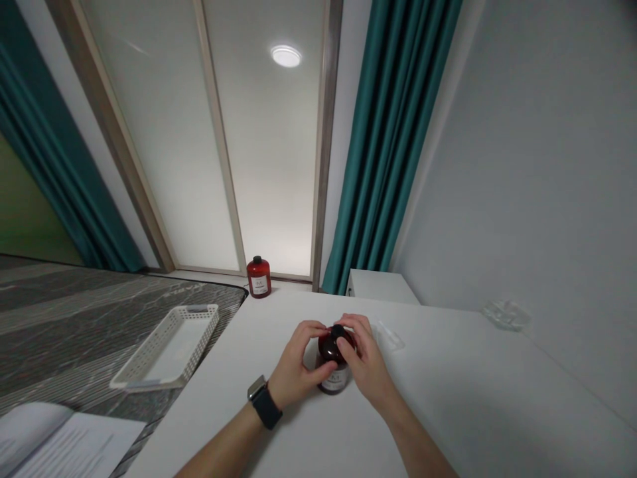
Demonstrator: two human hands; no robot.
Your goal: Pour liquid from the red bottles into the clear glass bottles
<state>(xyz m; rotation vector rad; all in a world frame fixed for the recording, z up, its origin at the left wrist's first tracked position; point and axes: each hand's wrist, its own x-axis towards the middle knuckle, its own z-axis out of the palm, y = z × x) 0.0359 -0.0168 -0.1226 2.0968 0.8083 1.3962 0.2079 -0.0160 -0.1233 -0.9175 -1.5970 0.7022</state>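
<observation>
A dark red-brown bottle [335, 380] with a white label and a black cap [338, 330] stands upright on the white table [308, 441]. My left hand [301, 368], with a dark-banded watch [265, 402] on its wrist, is curved round the bottle's left side, thumb across the front above the label. From the right, my right hand [365, 362] closes round the bottle's top, its thumb and fingers beside the cap. Whether the fingers press on the cap itself is hard to make out. Farther back, a similar red bottle [259, 277] stands at the table's far left corner.
Behind my right hand lies a small clear plastic item [391, 336]. Another clear plastic piece [506, 315] sits by the right wall. Left of the table are a white perforated basket [199, 345] and an open book [84, 441]. A white cabinet [383, 287] stands beyond the far edge.
</observation>
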